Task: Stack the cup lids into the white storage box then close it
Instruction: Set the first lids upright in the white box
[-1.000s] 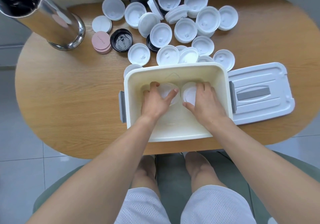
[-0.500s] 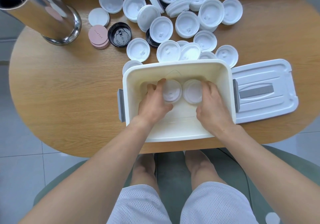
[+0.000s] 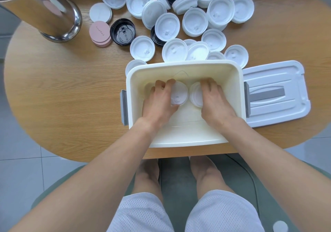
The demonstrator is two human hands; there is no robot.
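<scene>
A: Where are the hands observed?

B: Both are recorded inside the box (image 3: 184,66), low against its far wall. The left hand (image 3: 158,102) is curled round a lid (image 3: 179,93), fingers over its far edge, thumb at its near edge. The right hand (image 3: 215,102) is laid over a 2nd lid stack (image 3: 195,94) with fingers bent across its top; a true grip cannot be told.

A: How are the 2 lots placed?

B: Side by side, just beside each other, on the box floor.

A: And outside the box?

B: A loose pile of white lids (image 3: 195,21) is seen beyond the far wall, 1 black lid (image 3: 123,34) and pink discs (image 3: 100,33) beyond its far-left corner. The cover (image 3: 275,92) is lying flat, touching the box's right side. All is borne on the table (image 3: 53,97).
</scene>
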